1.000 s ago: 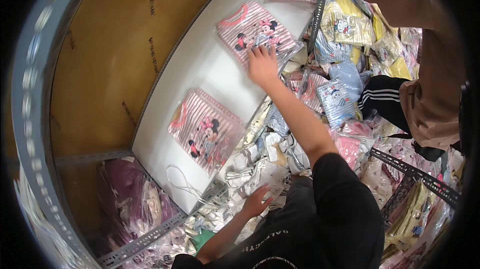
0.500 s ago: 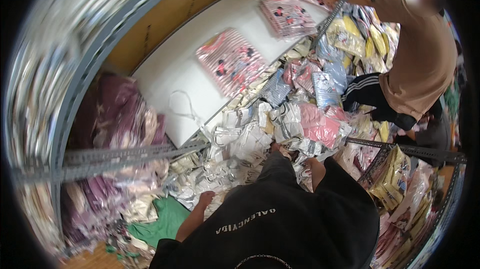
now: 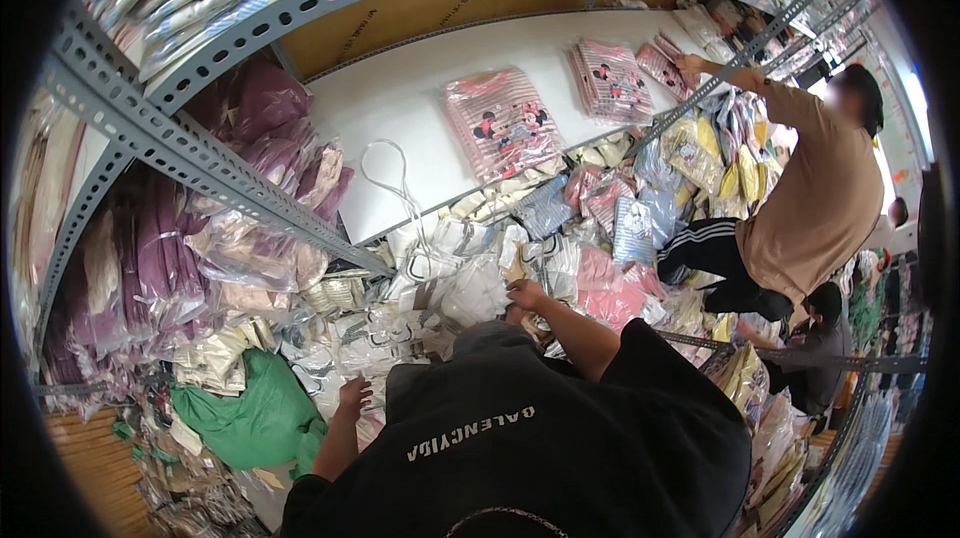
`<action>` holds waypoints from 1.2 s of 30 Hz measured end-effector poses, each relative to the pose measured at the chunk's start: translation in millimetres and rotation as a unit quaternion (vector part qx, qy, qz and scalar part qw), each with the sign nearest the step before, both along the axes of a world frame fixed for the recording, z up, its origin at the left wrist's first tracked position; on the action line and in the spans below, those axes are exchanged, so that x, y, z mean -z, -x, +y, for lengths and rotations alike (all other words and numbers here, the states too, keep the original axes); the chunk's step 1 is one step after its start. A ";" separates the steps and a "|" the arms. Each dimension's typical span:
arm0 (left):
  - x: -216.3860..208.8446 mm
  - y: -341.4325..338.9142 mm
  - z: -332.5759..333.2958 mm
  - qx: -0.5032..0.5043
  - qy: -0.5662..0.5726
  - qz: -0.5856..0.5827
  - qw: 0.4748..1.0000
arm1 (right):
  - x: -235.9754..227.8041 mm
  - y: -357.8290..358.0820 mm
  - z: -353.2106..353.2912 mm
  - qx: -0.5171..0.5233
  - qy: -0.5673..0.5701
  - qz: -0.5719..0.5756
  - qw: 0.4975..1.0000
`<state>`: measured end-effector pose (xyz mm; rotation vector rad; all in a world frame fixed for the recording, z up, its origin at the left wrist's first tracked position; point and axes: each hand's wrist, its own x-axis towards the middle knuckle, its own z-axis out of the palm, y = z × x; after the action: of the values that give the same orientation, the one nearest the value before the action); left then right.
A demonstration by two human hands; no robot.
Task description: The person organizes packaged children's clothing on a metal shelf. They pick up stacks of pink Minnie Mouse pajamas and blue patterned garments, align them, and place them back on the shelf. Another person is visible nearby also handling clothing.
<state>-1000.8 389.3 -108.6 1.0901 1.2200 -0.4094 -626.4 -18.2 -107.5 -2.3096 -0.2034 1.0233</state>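
Observation:
My left hand (image 3: 354,397) is held low over the heap of bagged white garments (image 3: 400,333), its fingers spread and nothing visible in them. Further forward and to the right, my right hand (image 3: 526,293) is closed at the edge of a white garment in a clear plastic bag (image 3: 474,291). That bag lies on top of the pile, in front of my chest. Just beyond my right hand are pink bagged garments (image 3: 606,283). A crumpled green sack (image 3: 240,408) lies left of my left hand.
Bagged striped pink shirts (image 3: 503,126) and a white cord loop (image 3: 385,173) rest on the white shelf (image 3: 345,108). A perforated metal beam (image 3: 230,183) crosses at left beside purple bagged garments (image 3: 165,248). At right, a person in brown (image 3: 815,193) reaches to the shelf.
My view has shifted, bringing more of the left rack into sight. My right forearm is more visible, with its hand at the bagged white garment. My left hand's fingers now show spread.

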 end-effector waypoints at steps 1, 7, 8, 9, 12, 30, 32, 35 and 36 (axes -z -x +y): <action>-2.3 4.6 -1.8 -0.026 0.015 -0.014 0.999 | -4.2 0.1 11.3 -0.023 -0.016 -0.007 1.000; 10.5 16.5 -12.6 -0.037 0.005 0.001 0.999 | 21.7 -1.9 21.0 -0.108 -0.042 -0.079 0.990; 20.4 33.8 -7.2 -0.004 -0.010 -0.020 1.000 | 21.4 -2.1 20.7 -0.113 -0.023 -0.080 0.990; 29.4 42.1 -2.3 0.029 -0.028 -0.042 0.998 | 23.6 -2.0 19.5 -0.117 -0.006 -0.082 0.990; 28.0 8.3 -19.7 0.147 -0.045 0.060 0.986 | 83.0 1.2 -55.9 -0.222 0.085 -0.111 0.965; 20.0 -92.8 3.0 0.204 -0.048 -0.028 0.977 | 35.6 136.3 -170.3 0.287 0.112 0.170 0.936; 20.4 -94.5 9.9 0.216 -0.059 -0.026 0.974 | 29.5 126.3 -152.3 0.305 0.046 0.161 0.938; 39.2 -129.3 -27.1 0.288 -0.031 -0.032 0.957 | 75.1 142.0 -202.1 0.180 0.165 0.085 0.966; 36.9 -129.9 -20.0 0.291 -0.041 -0.029 0.955 | 74.6 127.4 -183.7 0.185 0.183 0.088 0.962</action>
<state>-870.9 369.3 -145.5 1.5227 0.8503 -0.7728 -753.8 -201.9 -182.1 -2.4261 0.5118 1.1310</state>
